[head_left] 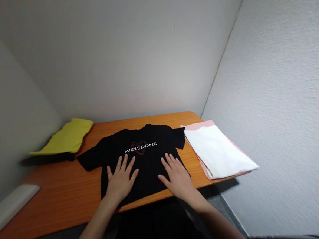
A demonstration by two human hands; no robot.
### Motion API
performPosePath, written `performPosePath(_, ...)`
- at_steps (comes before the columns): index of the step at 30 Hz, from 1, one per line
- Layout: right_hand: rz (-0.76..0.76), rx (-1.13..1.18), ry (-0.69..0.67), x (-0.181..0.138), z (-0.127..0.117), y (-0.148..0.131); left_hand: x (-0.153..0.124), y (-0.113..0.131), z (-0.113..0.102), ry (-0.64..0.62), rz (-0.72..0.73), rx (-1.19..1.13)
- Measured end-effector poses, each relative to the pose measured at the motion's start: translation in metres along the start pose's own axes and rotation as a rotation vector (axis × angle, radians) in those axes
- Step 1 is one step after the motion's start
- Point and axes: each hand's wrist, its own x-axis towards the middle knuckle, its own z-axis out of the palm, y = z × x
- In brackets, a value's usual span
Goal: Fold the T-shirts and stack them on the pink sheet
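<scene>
A black T-shirt [147,139] with white lettering and a red heart outline lies spread face up on the orange wooden table [56,188]. Its lower hem reaches the table's near edge. My left hand [122,177] rests flat on the shirt's lower left part, fingers spread. My right hand [177,175] lies flat on the lower right part, fingers also apart. Neither hand holds anything.
A folded yellow garment [66,137] sits at the table's far left, over something dark. A folded white cloth [218,149] on a pink one lies at the right, overhanging the edge. White walls close in on three sides. A pale bar [10,207] rests at the left edge.
</scene>
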Motion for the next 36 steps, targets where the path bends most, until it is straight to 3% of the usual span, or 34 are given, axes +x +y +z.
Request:
performPosePath(5, 0.042, 0.027, 0.113, -0.013, -0.010, 0.004, -0.021, -0.010, -0.005, 0.050, 0.000, 0.039)
performPosePath(8, 0.076, -0.059, 0.089, -0.031, -0.009, 0.015, -0.040, -0.021, -0.001, 0.099, -0.087, 0.113)
performPosePath(11, 0.116, -0.176, 0.053, -0.048, 0.000, 0.023, -0.053, -0.031, 0.003, 0.038, -0.149, 0.123)
performPosePath(19, 0.022, -0.301, 0.192, -0.067, 0.018, 0.039, -0.061, -0.044, -0.001, 0.010, -0.115, 0.045)
performPosePath(24, 0.019, -0.297, 0.187, -0.067, 0.021, 0.045, -0.059, -0.036, -0.009, 0.037, -0.152, 0.062)
performPosePath(27, 0.019, -0.240, 0.101, -0.056, 0.000, 0.049, -0.057, -0.013, -0.020, 0.125, -0.136, 0.096)
performPosePath(30, 0.004, -0.142, 0.086, -0.020, -0.042, 0.058, -0.058, 0.033, -0.028, 0.240, 0.150, 0.021)
performPosePath(33, -0.036, -0.052, 0.148, 0.044, -0.082, 0.073, -0.059, 0.089, -0.018, 0.305, 0.491, -0.095)
performPosePath(36, 0.004, -0.014, 0.088, 0.117, -0.095, 0.091, -0.053, 0.134, 0.012, 0.379, 0.636, -0.111)
